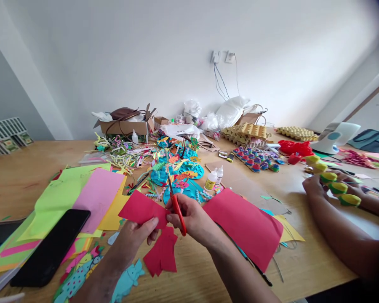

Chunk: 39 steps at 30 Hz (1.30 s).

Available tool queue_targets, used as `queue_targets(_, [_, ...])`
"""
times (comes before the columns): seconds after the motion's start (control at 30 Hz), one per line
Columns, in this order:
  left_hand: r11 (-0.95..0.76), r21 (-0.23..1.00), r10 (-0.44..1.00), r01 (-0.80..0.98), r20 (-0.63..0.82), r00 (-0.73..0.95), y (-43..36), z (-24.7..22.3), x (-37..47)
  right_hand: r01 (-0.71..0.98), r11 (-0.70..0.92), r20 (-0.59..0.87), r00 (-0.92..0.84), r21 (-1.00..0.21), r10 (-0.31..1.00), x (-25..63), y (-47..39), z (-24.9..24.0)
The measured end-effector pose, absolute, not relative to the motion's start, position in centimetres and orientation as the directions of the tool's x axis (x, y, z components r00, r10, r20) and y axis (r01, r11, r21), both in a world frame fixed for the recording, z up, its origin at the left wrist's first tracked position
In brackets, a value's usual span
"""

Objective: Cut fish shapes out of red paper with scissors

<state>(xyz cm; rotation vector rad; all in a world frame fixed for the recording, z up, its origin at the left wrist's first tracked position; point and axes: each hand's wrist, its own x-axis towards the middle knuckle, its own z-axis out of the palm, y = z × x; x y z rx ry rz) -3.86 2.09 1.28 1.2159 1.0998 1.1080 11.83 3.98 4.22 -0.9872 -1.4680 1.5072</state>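
Note:
My left hand pinches a piece of red paper between thumb and fingers over the table's front middle. In my right hand is a pair of scissors with red handles, its blades pointing up and away from me. The right fingertips are at the right edge of that paper. Just below, cut red paper pieces lie on the wood. A larger red sheet rests to the right, partly behind my right forearm. Blue cut-out fish lie beside my left forearm.
A black phone lies on coloured paper sheets at left. Ahead are blue egg-carton crafts, glue bottles and pipe cleaners. At right, a co-worker's hands hold yellow-green cups.

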Motion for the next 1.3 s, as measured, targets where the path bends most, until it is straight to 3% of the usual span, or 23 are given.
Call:
queue_targets(0.23, [0.014, 0.988, 0.996, -0.155, -0.028, -0.086, 1.8, 0.8, -2.5, -0.044, 0.067, 0.076, -0.236, -0.997, 0.969, 12.2, 2.2, 2.2])
queue_targets(0.57, [-0.037, 0.973, 0.976, -0.228, -0.014, -0.217, 2.5, 0.1, 0.2, 0.074, 0.067, 0.046, -0.255, -0.995, 0.966, 11.8, -1.1, -1.9])
queue_targets(0.97, [-0.007, 0.999, 0.948, -0.04, -0.006, -0.319, 2.2, -1.7, 1.5, 0.034, 0.036, 0.029, -0.201, -0.999, 0.979, 11.6, -0.7, -2.5])
queue_targets(1.3, [0.179, 0.978, 0.948, 0.105, -0.143, -0.284, 2.0, -0.7, 1.8, 0.037, 0.035, 0.028, -0.177, -0.999, 0.984, 11.9, -0.9, -3.3])
